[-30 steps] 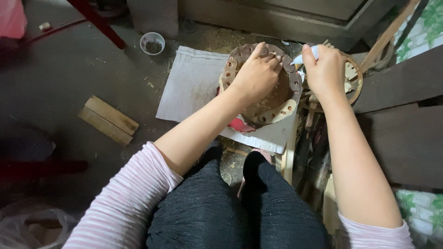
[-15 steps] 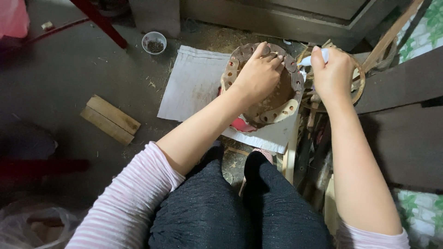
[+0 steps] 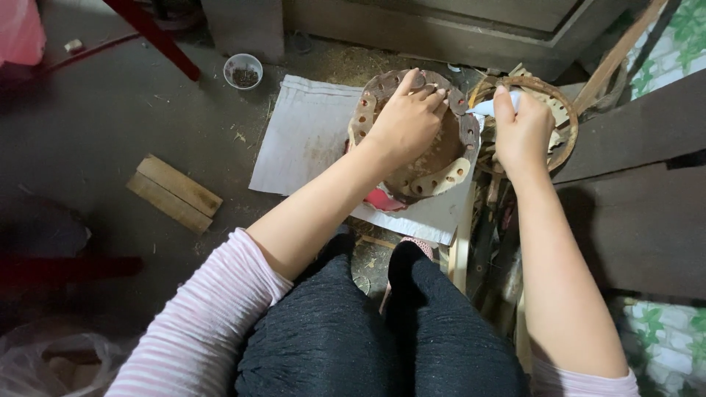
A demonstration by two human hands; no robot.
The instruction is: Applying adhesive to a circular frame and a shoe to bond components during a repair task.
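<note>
A round wooden ring with holes along its rim (image 3: 441,179) lies on a white sheet (image 3: 309,136) on the floor in front of my knees. My left hand (image 3: 407,121) rests on top of it, fingers curled over the far edge and gripping it. My right hand (image 3: 521,131) is just to the right, closed around a small pale blue-white object (image 3: 487,108) whose tip touches the ring's right rim. Behind my right hand lies a woven bamboo hoop (image 3: 562,117). A red thing (image 3: 382,199) peeks out under the ring.
A small plastic cup with dark bits (image 3: 243,70) stands at the sheet's far left corner. Two wooden blocks (image 3: 174,192) lie to the left. Bamboo strips (image 3: 471,250) pile up on the right beside dark boards (image 3: 640,206). A plastic bag (image 3: 51,364) sits bottom left.
My right hand has shifted slightly down and toward the ring with the pale object. My left hand stays on the ring.
</note>
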